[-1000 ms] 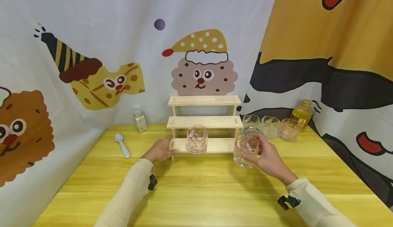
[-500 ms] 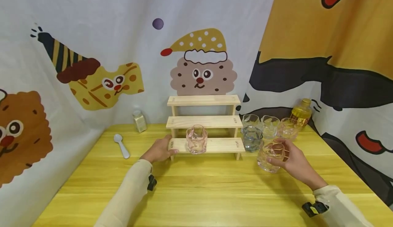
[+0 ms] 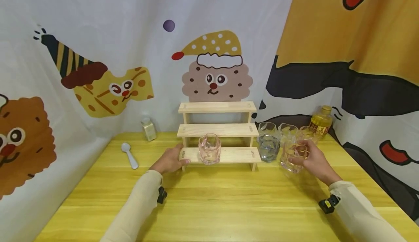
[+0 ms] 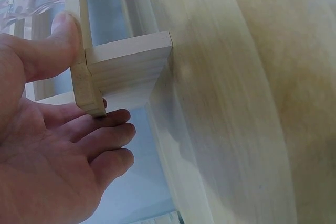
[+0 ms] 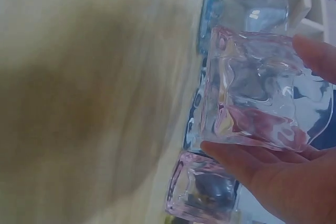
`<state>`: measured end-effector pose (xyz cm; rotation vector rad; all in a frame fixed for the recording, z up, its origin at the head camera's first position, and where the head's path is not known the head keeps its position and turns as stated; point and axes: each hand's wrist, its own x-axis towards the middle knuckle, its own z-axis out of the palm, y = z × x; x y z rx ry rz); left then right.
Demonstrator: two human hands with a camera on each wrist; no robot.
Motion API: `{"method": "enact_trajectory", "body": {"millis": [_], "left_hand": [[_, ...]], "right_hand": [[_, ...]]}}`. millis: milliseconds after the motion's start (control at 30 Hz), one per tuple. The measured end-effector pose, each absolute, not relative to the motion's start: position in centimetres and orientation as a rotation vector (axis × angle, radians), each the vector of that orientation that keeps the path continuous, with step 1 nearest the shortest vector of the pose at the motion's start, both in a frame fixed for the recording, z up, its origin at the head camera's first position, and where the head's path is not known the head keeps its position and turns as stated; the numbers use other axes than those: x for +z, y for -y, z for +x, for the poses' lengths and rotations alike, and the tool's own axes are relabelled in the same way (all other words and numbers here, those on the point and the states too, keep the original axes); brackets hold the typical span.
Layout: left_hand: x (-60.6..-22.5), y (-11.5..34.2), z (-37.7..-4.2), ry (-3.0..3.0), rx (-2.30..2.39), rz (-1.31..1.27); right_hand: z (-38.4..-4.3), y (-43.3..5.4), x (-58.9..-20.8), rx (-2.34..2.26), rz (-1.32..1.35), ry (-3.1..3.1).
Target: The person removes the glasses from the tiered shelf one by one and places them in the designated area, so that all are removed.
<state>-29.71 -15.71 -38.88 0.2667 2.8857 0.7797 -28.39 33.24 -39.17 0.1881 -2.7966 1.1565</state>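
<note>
My left hand [image 3: 171, 159] holds the left end of the bottom step of a three-tier wooden shelf [image 3: 229, 155]. In the left wrist view the thumb lies on top of the board [image 4: 89, 90] and the fingers are curled beneath its end. A pink-tinted glass [image 3: 210, 149] stands upright on that step. Between thumb and fingers, my right hand [image 3: 315, 163] grips another pink-tinted glass [image 3: 292, 157], right of a bluish glass [image 3: 269, 149]. In the right wrist view this held glass [image 5: 257, 87] looks clear of the table, with a pink glass [image 5: 202, 190] behind it.
Clear glasses [image 3: 288, 133] and a pink one [image 3: 309, 133] stand at the back right, beside a bottle of yellow oil [image 3: 322, 120]. A small jar [image 3: 149, 129] and a white spoon [image 3: 130, 156] are on the left of the table [image 3: 209, 205]. A printed curtain [image 3: 131, 16] hangs behind.
My right hand has carried the pink glass rightward from the shelf's right end, then slightly back toward the other glasses. The left hand stays on the shelf.
</note>
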Motion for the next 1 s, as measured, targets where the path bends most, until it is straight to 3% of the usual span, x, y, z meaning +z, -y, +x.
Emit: {"method": "enact_trajectory", "body": {"millis": [633,1000], "left_hand": [[-39.3,15.5,-29.9,-2.899,0.782,0.301],[-39.2,15.9,-30.0,-2.908,0.789,0.285]], "right_hand": [[-31.9,-34.5,-40.9,1.459,0.104,2.743],[-32.9,-35.1,-40.5,1.388,0.234,2.812]]}}
